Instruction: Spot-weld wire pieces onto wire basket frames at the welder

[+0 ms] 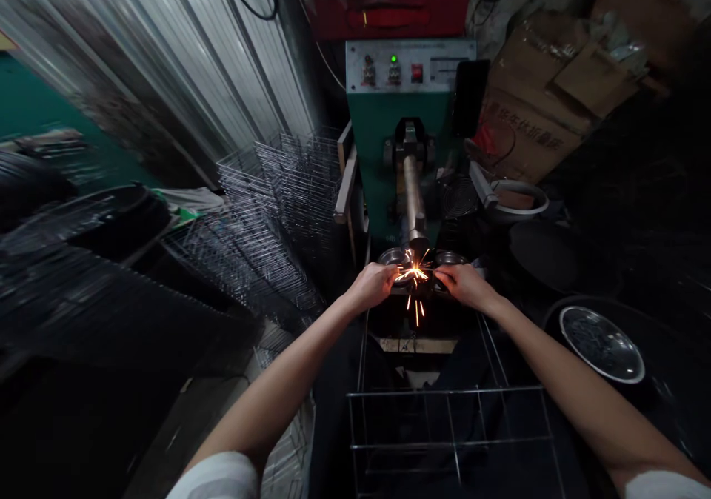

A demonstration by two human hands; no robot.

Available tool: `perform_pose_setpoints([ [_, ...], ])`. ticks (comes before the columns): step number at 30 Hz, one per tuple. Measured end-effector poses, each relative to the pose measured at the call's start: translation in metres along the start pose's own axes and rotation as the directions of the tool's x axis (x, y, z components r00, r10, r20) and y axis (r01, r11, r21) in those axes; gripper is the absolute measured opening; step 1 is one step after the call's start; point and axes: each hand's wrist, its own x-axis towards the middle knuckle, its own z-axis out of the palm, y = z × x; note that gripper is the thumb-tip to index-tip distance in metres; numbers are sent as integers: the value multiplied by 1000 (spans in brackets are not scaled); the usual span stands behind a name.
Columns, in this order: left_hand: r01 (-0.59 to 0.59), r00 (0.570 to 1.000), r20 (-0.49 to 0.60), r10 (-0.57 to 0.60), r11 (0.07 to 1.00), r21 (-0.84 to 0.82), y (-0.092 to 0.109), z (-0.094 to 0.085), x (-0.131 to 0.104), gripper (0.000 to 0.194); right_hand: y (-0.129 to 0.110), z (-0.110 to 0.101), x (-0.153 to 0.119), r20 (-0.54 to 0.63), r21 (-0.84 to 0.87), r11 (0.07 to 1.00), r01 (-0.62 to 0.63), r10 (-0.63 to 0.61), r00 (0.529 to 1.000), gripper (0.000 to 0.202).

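My left hand is closed in a pinch just left of a burst of orange sparks. Opposite it, my right hand pinches from the right side. Between them, the far end of a wire frame seems to be gripped, though glare and fingers hide the exact hold. The frame's near grid lies over my lap, and its side wires run up toward both hands. Directly above the sparks is the tip of a spot welder's metal electrode arm, which extends from a green machine.
Stacked wire grids stand left of the machine. To the right are a metal bowl with small dark pieces, a round white-rimmed container and a cardboard box. A phone-like black slab hangs beside the control panel.
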Motion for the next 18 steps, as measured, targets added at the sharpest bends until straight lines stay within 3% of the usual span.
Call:
perform_pose_setpoints([
  [5, 47, 998, 38, -50, 996, 76, 4, -3, 0, 22, -2, -1, 0, 9, -42, 999, -4, 5, 1000, 24],
  [10, 113, 989, 78, -128, 978, 175, 9, -1, -3, 21, -12, -2, -1, 15, -181, 980, -88, 92, 996, 24],
  [15, 145, 978, 114, -176, 959, 242, 18, 0, -9, 22, -37, -7, -12, 39, -395, 907, -147, 177, 983, 25],
  [18, 151, 971, 138, -194, 951, 272, 26, -1, -15, 24, -47, -8, -21, 16, -522, 842, -134, 166, 986, 24],
])
